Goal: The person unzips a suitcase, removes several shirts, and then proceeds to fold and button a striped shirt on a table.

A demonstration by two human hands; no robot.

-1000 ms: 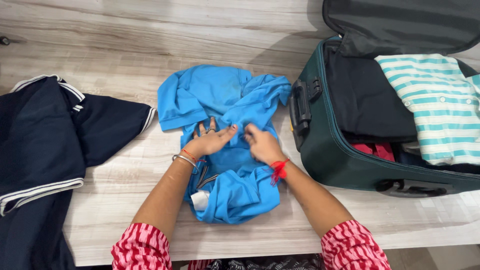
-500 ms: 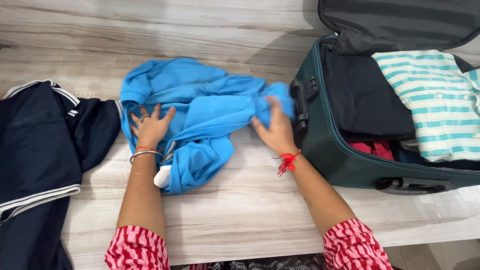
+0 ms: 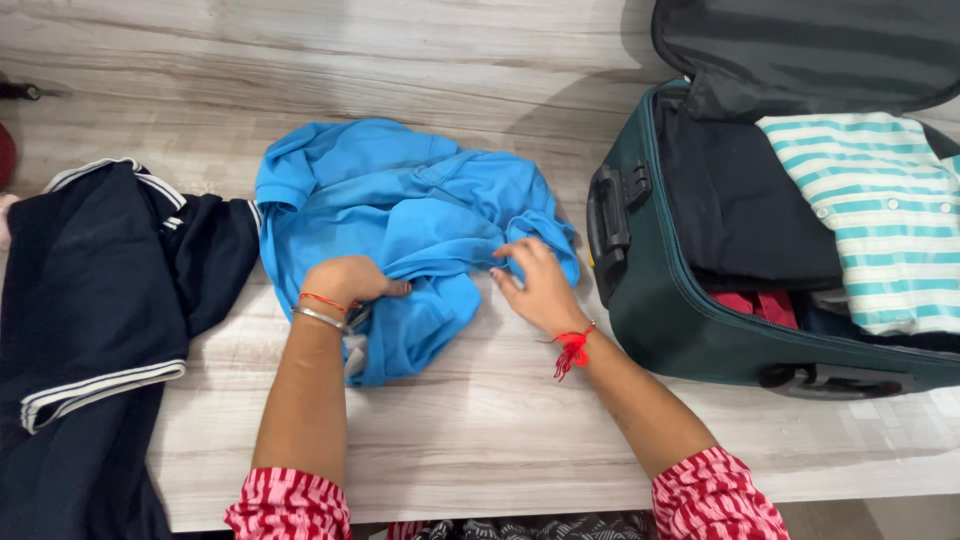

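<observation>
- On the pale wooden table [image 3: 480,440], just left of the open green suitcase [image 3: 680,320], lies a crumpled blue shirt [image 3: 400,205].
- The shirt's right edge lies just beside the suitcase's black handle [image 3: 608,225].
- The left hand [image 3: 345,282] rests on the lower left part of the shirt, well left of the suitcase; its fingers are curled into a loose fist, bunching a fold of blue cloth under them.
- A silver bangle and a red thread sit on that wrist.
- The right hand [image 3: 540,285] is at the shirt's right corner, near the suitcase wall; its fingers are partly bent, and the fingertips pinch the edge of the cloth.
- A red thread with a tassel is tied around the right wrist.
- Both forearms come out of red and white patterned sleeves at the bottom of the view.
- Far left of the suitcase, past the blue shirt, a dark navy garment with white trim [image 3: 90,290] is spread over the table edge.
- Inside the suitcase a folded shirt with teal and white stripes [image 3: 880,215] lies on dark clothes, with a bit of red cloth [image 3: 760,305] showing below.
</observation>
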